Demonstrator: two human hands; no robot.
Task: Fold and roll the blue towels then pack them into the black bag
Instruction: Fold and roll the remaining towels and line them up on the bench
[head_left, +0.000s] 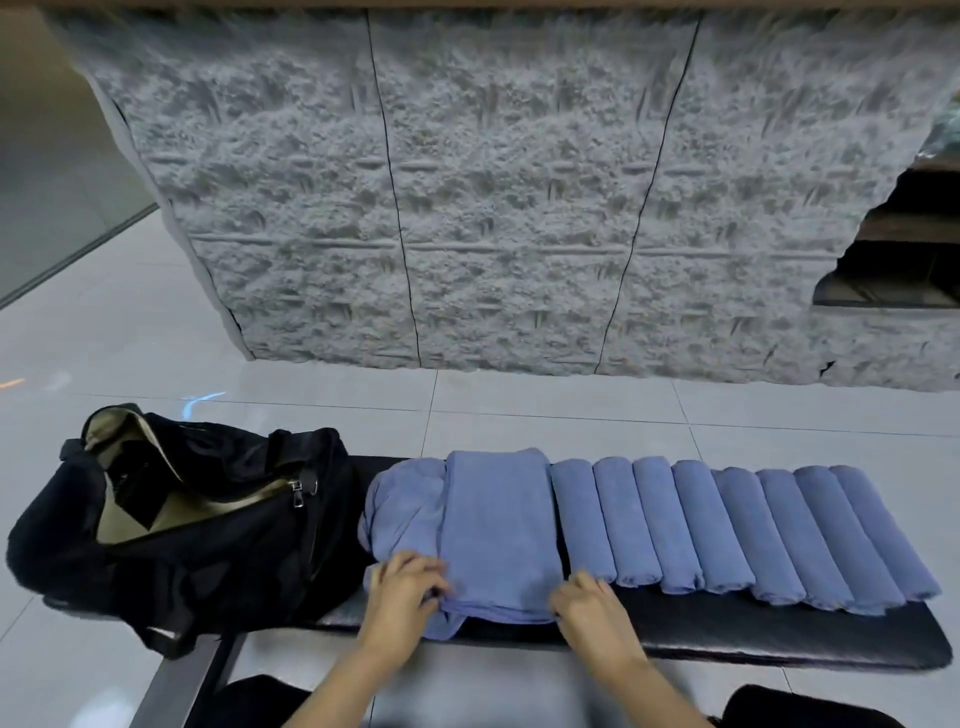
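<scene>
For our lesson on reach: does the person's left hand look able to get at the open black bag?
Probably yes. The left hand holds the folded towel near the black bag, whose mouth gapes open; only a loose towel pile lies between.

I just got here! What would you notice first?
A row of rolled blue towels on the right of the black bench jumps out first. Mid-bench, the left hand and right hand hold the near edge of a folded towel, and an open black bag sits at the left end.
</scene>
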